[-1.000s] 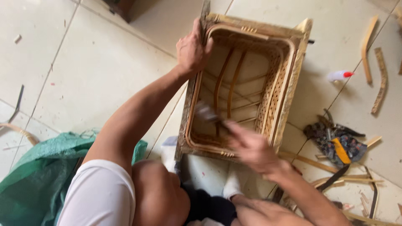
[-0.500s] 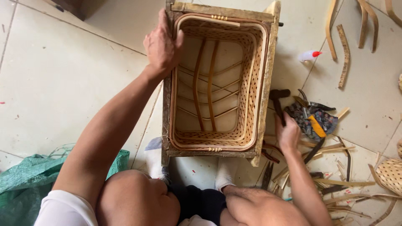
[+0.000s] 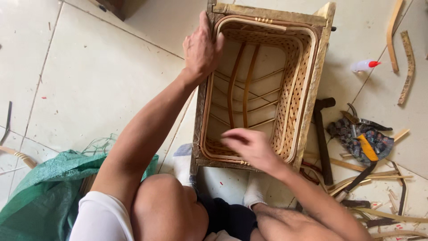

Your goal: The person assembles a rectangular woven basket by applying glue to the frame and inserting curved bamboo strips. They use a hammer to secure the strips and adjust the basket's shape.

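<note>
A rectangular woven bamboo basket (image 3: 307,76) sits inside a wooden frame on the tiled floor in front of me, its open top facing up. My left hand (image 3: 201,49) grips the basket's far left corner rim. Over the near rim hovers my right hand (image 3: 248,146), fingers apart and empty, slightly blurred. A hammer (image 3: 322,134) with a dark head lies on the floor just right of the basket.
A green mesh sack (image 3: 40,192) lies at the lower left. Right of the basket are a patterned cloth with tools (image 3: 363,136), a small glue bottle with a red cap (image 3: 363,65), curved bamboo strips (image 3: 399,40) and loose splints (image 3: 383,209).
My right hand has left the tools on the floor to the right of the basket and come back over the basket's near rim, empty. My left hand keeps its hold on the far corner.
</note>
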